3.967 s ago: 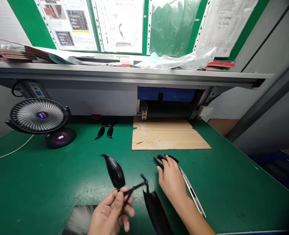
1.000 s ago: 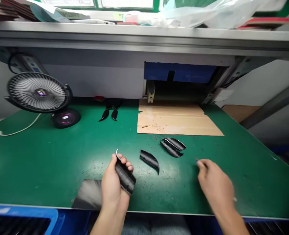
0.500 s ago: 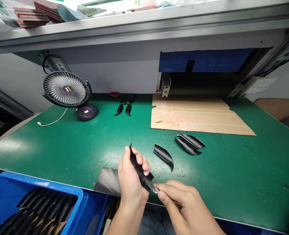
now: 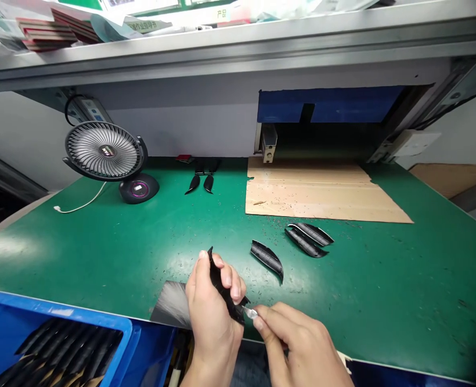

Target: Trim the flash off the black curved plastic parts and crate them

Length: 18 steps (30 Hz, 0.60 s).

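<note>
My left hand (image 4: 214, 322) is closed around a narrow black ribbed plastic piece (image 4: 222, 287), which stands tilted with its pointed tip above my fingers. My right hand (image 4: 302, 346) pinches a small knife with a silver blade (image 4: 251, 313), and the blade's tip is at the lower end of the black piece. The knife's handle is hidden by my fingers. To the right of my hands, a curved black ribbed piece (image 4: 267, 259) lies on the green mat (image 4: 101, 252). Farther right lies a pair of similar pieces (image 4: 309, 239).
A blue crate (image 4: 56, 317) holding several long black pieces sits at the near left, below the bench edge. A grey fibrous pad (image 4: 170, 303) lies behind my left hand. Scrap-strewn cardboard (image 4: 322, 196), a desk fan (image 4: 103, 151) and two small black pieces (image 4: 201, 184) are farther back.
My right hand has come in from the right with the knife and reached the black piece in my left hand. My view has tilted down, bringing the blue crate into sight.
</note>
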Each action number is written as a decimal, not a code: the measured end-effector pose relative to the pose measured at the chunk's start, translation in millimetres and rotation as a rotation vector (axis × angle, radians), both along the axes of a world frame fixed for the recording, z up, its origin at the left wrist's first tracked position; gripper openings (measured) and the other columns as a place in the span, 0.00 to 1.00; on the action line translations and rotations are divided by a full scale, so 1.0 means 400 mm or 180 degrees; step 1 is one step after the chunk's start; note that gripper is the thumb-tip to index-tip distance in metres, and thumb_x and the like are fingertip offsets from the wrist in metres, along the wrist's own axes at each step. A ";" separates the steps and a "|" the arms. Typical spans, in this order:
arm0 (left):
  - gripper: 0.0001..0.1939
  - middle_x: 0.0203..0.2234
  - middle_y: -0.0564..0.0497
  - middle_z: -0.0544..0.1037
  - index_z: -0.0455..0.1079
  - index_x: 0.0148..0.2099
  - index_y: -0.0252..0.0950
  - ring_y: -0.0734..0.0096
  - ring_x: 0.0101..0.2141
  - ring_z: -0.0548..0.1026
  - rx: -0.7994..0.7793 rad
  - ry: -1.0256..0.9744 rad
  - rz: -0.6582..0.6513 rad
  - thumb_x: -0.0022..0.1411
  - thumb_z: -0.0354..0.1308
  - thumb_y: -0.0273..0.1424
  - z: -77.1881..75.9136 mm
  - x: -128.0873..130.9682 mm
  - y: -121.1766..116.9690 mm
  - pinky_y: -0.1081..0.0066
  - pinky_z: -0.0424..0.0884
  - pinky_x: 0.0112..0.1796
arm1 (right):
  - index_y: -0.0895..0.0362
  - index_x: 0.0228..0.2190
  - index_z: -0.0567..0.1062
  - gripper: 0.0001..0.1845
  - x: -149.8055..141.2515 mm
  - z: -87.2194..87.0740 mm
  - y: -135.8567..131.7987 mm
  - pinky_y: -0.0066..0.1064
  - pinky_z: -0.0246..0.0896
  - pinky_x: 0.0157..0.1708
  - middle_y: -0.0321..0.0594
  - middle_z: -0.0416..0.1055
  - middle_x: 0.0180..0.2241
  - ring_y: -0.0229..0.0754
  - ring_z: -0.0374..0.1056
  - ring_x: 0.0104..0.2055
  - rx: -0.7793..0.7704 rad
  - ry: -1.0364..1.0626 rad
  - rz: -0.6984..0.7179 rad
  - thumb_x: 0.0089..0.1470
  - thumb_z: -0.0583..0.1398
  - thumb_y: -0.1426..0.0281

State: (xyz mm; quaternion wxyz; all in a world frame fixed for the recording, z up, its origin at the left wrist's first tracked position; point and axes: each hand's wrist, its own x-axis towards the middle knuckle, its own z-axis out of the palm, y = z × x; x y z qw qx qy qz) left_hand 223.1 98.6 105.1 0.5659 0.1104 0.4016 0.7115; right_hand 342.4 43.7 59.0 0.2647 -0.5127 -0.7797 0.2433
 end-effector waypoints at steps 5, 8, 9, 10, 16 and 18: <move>0.13 0.15 0.58 0.59 0.61 0.28 0.36 0.79 0.14 0.57 -0.0099 -0.0046 0.0098 0.64 0.54 0.35 -0.011 -0.001 0.007 0.79 0.56 0.15 | 0.58 0.43 0.72 0.11 -0.010 -0.023 -0.006 0.32 0.60 0.28 0.39 0.69 0.29 0.42 0.66 0.29 0.1017 -0.0270 -0.0229 0.62 0.52 0.76; 0.10 0.17 0.58 0.60 0.62 0.30 0.36 0.79 0.16 0.59 -0.0205 -0.0282 0.0187 0.64 0.53 0.32 -0.020 -0.016 0.018 0.80 0.57 0.15 | 0.59 0.48 0.71 0.15 0.001 -0.026 -0.016 0.34 0.61 0.31 0.41 0.71 0.31 0.42 0.65 0.30 0.1577 -0.0047 -0.0328 0.59 0.56 0.79; 0.09 0.17 0.58 0.60 0.62 0.30 0.35 0.80 0.16 0.60 -0.0220 -0.0367 0.0201 0.64 0.53 0.31 -0.023 -0.022 0.022 0.80 0.58 0.16 | 0.57 0.48 0.71 0.16 0.006 -0.023 -0.020 0.34 0.61 0.32 0.41 0.71 0.32 0.42 0.66 0.31 0.1577 0.0224 -0.0372 0.59 0.56 0.79; 0.09 0.18 0.58 0.60 0.62 0.30 0.35 0.80 0.16 0.60 -0.0215 -0.0446 0.0196 0.64 0.52 0.31 -0.024 -0.027 0.025 0.80 0.59 0.16 | 0.54 0.48 0.72 0.16 0.011 -0.019 -0.022 0.34 0.61 0.32 0.41 0.71 0.33 0.42 0.66 0.32 0.1439 0.0578 -0.0466 0.60 0.55 0.78; 0.13 0.15 0.59 0.58 0.61 0.28 0.36 0.79 0.16 0.60 0.0277 -0.0607 -0.0054 0.67 0.49 0.31 -0.020 -0.008 0.019 0.80 0.60 0.17 | 0.55 0.47 0.71 0.24 -0.021 0.016 0.005 0.26 0.55 0.21 0.34 0.62 0.26 0.35 0.59 0.22 -0.0950 0.2677 -0.1191 0.59 0.56 0.50; 0.16 0.14 0.58 0.58 0.61 0.27 0.36 0.77 0.16 0.61 0.0541 -0.0370 -0.0167 0.68 0.47 0.33 -0.017 0.008 0.004 0.77 0.64 0.20 | 0.58 0.42 0.71 0.29 -0.045 0.020 0.022 0.24 0.47 0.16 0.30 0.59 0.22 0.31 0.51 0.17 -0.1732 0.3031 -0.0973 0.49 0.64 0.47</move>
